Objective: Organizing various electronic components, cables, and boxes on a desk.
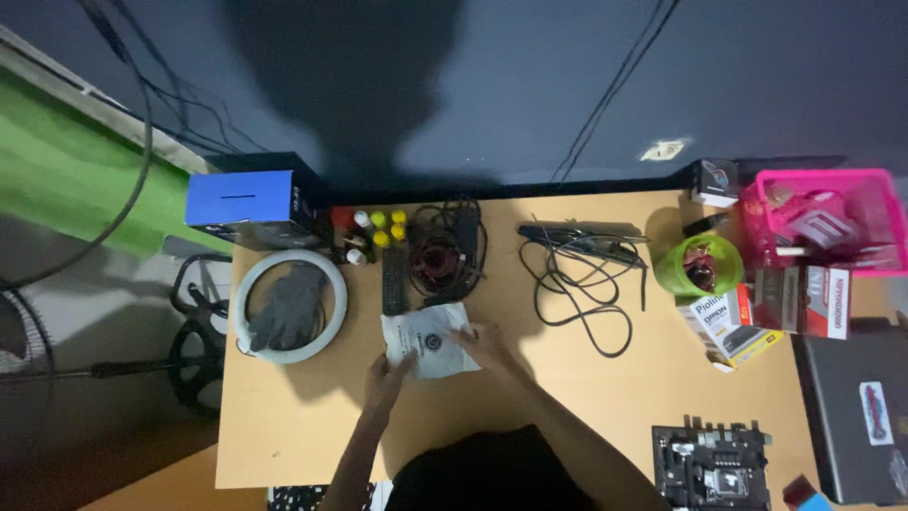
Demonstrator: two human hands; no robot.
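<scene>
Near the bench's [284,426] middle, a white printed pouch [427,341] lies flat; left hand [386,378] pinches its near-left corner, right hand [478,343] presses its right edge, fingers spread, beside a remote control [392,284].

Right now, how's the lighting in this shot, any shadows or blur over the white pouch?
Head view: dim, light from behind the person, throwing a big shadow on the dark wall; the white pouch stays lit; both hands, left hand and right hand, look soft; edges bend slightly.
</scene>
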